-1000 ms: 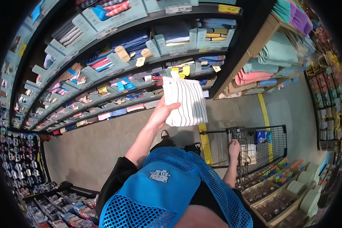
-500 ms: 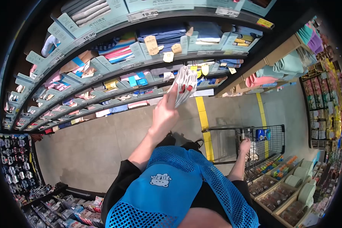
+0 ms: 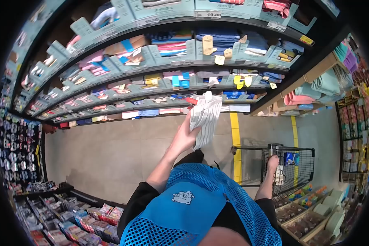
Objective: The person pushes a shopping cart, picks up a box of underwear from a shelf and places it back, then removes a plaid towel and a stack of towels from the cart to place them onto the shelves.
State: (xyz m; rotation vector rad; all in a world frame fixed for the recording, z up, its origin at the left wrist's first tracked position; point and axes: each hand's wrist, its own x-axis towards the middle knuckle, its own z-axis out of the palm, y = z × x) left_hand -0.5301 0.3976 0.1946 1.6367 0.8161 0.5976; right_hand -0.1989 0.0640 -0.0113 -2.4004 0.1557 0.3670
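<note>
In front of my body, my left hand (image 3: pixel 183 138) is closed around a white, grey-striped piece of folded fabric (image 3: pixel 207 117) with a small red patch near its top left. The fabric hangs over the floor, just below the lowest shelf; its exact kind is hard to make out. Off to the right, my right hand (image 3: pixel 272 162) grips the near part of a black wire shopping cart (image 3: pixel 305 163). A blue package (image 3: pixel 291 158) and a white item (image 3: pixel 279 175) lie in the cart.
Curved-looking shelves (image 3: pixel 180 63) of folded textiles in pale boxes span the front. Yellow floor lines (image 3: pixel 236 151) run beside the cart. Bins (image 3: pixel 305 217) stand at lower right, packaged goods (image 3: pixel 98 219) at lower left, and a hanging display (image 3: pixel 20 151) at far left.
My left hand has drawn the striped fabric down and back from the shelves, and it has turned to show a broader striped side. My right hand stays on the cart.
</note>
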